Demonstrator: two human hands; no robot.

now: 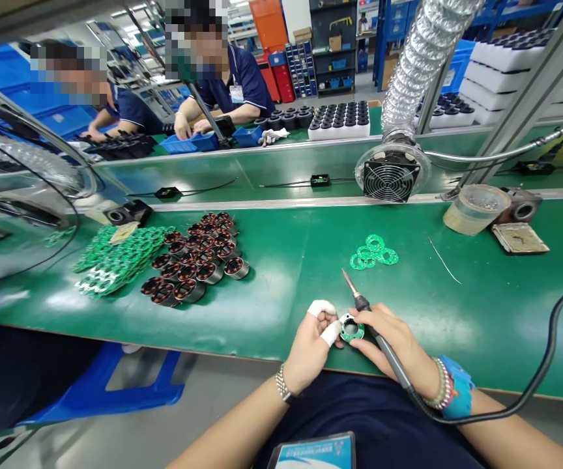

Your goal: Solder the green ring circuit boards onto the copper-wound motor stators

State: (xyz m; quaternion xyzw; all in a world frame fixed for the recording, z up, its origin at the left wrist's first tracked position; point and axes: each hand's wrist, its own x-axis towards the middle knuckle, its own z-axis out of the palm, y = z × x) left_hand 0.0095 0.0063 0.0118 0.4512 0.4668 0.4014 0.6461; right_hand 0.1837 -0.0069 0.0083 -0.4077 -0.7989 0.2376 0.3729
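Observation:
My left hand, with white covers on the thumb and a finger, pinches the left edge of a small ring-shaped circuit board. What lies beneath the ring is hidden. A soldering iron rests in my right hand, its tip pointing up and away, apart from the board. That hand's thumb and fingertips also touch the ring's right side. Beyond the iron's tip, several loose green ring boards lie on the green bench.
Several copper-wound stators stand left of centre, beside stacked green circuit boards. A fan hangs at the bench's back. To the right are a plastic cup, a sponge tray and a solder wire. Two co-workers sit opposite.

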